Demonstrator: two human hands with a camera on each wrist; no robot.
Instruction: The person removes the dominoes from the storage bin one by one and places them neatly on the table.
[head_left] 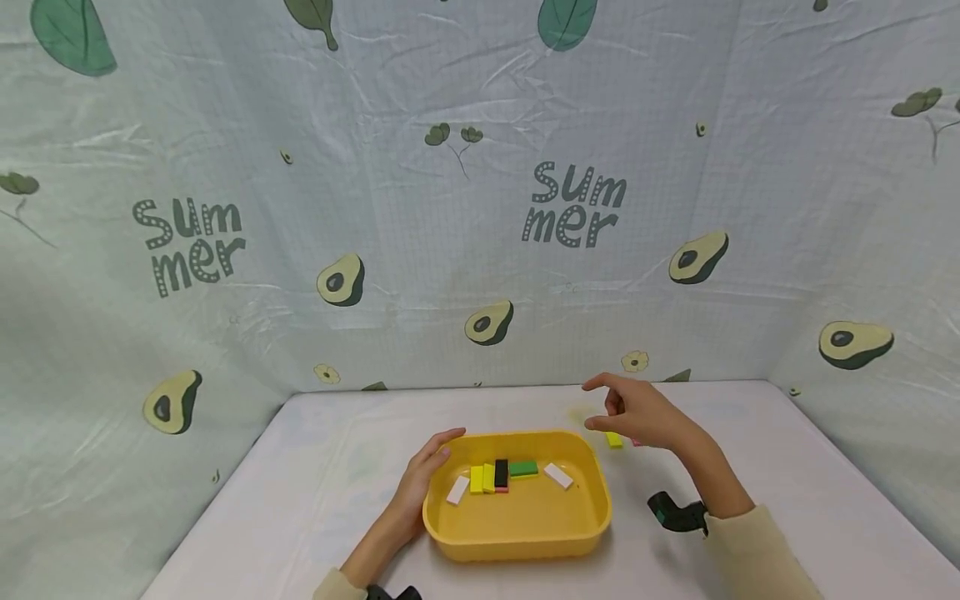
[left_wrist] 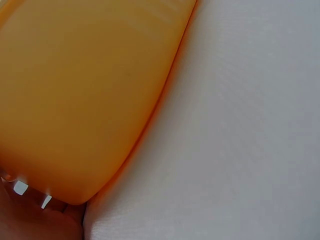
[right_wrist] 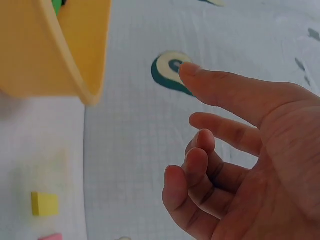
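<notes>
A yellow plastic tub [head_left: 517, 550] stands on the table, and my left hand [head_left: 416, 483] holds its far left corner, thumb at the rim. In the left wrist view, fingers [left_wrist: 40, 222] lie against the tub's outer wall. My right hand [head_left: 637, 412] hovers beyond the tub's right side with thumb and index finger spread apart, holding nothing. Below it on the table are a small yellow block [head_left: 614, 440] and a pink block [right_wrist: 51, 236], mostly covered by the hand in the head view.
Inside the tub lie a white block [head_left: 457, 490], yellow blocks [head_left: 477, 479], a black block [head_left: 501, 473], a green-and-yellow block [head_left: 523, 469] and another white block [head_left: 558, 476]. A printed sheet [head_left: 420, 200] hangs behind the white table [head_left: 300, 483].
</notes>
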